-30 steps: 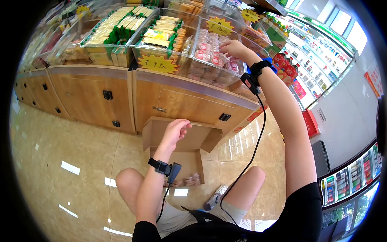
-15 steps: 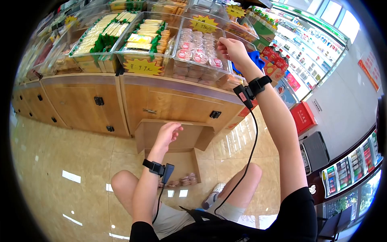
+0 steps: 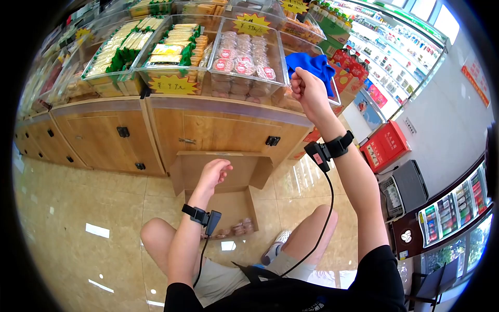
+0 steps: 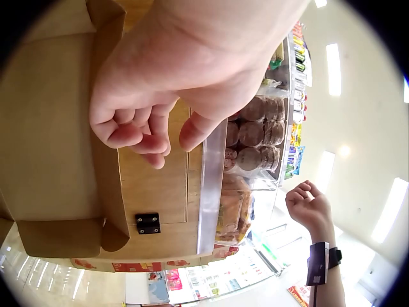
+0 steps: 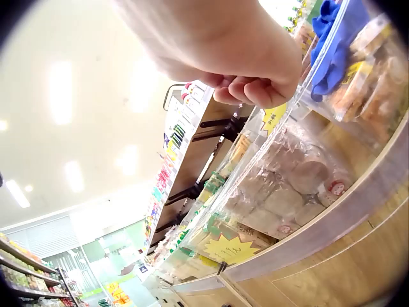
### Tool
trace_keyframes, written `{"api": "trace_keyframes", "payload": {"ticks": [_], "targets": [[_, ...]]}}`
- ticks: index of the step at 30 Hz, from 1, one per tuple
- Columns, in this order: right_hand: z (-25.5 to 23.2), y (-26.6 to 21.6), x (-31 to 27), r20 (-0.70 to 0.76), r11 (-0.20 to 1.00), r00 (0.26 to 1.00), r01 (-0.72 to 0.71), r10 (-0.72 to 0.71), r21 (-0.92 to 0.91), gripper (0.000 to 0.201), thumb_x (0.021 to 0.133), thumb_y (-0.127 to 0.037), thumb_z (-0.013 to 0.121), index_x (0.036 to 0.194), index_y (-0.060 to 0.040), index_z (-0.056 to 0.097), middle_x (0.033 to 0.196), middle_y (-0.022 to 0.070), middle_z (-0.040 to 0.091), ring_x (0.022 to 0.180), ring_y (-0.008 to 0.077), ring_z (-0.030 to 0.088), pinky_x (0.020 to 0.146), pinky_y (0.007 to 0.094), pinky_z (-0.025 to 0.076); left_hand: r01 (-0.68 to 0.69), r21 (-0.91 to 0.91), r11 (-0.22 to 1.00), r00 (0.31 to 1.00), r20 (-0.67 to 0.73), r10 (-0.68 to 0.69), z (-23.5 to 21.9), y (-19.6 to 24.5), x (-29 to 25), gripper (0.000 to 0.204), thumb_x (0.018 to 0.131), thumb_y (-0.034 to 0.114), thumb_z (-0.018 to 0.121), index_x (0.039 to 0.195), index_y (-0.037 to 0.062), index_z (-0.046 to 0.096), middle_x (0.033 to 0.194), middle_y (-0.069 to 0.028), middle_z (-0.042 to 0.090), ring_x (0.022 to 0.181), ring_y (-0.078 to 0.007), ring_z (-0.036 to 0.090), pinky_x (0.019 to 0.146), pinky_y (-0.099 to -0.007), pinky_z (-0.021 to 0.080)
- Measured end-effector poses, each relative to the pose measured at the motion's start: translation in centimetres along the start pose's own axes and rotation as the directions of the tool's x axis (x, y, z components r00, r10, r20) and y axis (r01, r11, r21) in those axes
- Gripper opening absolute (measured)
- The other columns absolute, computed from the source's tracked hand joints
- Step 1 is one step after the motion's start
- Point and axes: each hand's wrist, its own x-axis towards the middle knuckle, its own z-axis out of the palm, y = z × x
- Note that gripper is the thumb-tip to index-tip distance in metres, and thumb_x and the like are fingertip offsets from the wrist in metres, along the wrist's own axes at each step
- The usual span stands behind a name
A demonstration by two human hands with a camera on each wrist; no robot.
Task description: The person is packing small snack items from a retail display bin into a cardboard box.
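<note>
My left hand (image 3: 214, 174) hangs over the cardboard box, fingers loosely bent with nothing in them. Below it, the opened box (image 3: 228, 203) stands on the floor with several round pinkish packets (image 3: 241, 227) at its near end. My right hand (image 3: 311, 92) is raised in front of a blue cloth (image 3: 318, 66) at the counter's right end, overlapping it in the head view. In the left wrist view that right hand (image 4: 310, 208) shows loosely bent fingers and an empty palm. To its left, a clear bin (image 3: 247, 86) holds stacked round packets (image 3: 244, 52).
More clear bins with wrapped sticks (image 3: 117, 49) line the wooden counter (image 3: 228, 125). Yellow price signs (image 3: 173, 84) are attached to bins. Red-capped bottles (image 3: 351, 60) and a bright cooler (image 3: 395, 57) stand right. A black cable (image 3: 327, 223) trails from the right wrist.
My right hand has moved from over the round packets, rightward out of their bin and toward me, to the blue cloth. The left hand stays over the box; the head view has shifted slightly.
</note>
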Motion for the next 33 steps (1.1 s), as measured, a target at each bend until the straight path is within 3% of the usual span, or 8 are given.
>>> {"api": "trace_keyframes", "payload": {"ticks": [18,33], "targets": [[-5.4,6.4,-5.1,-0.004,0.984,0.992,-0.126,0.128,0.125,0.021,0.091,-0.021,0.053,0.077,-0.0053,0.054,0.063,-0.0024,0.047,0.054,0.006,0.04,0.048,0.0216,0.03,0.083,0.092,0.992,0.997,-0.017,-0.082,0.4,-3.2,1.2,0.014,0.086,0.022,0.057,0.091,0.0087,0.06,0.081,0.0015,0.063,0.06,-0.002,0.048,0.05,-0.0177,0.036],[-9.6,18.6,-9.8,-0.076,0.889,0.902,-0.402,0.426,0.219,0.023,0.09,-0.024,0.053,0.074,-0.0074,0.053,0.061,-0.0033,0.046,0.052,0.0052,0.039,0.046,0.0205,0.029,0.205,0.162,0.965,0.978,-0.061,-0.197,-0.4,-7.0,2.6,0.013,0.086,0.022,0.057,0.089,0.0097,0.06,0.081,0.0016,0.063,0.059,-0.0028,0.047,0.052,-0.0193,0.037]]}}
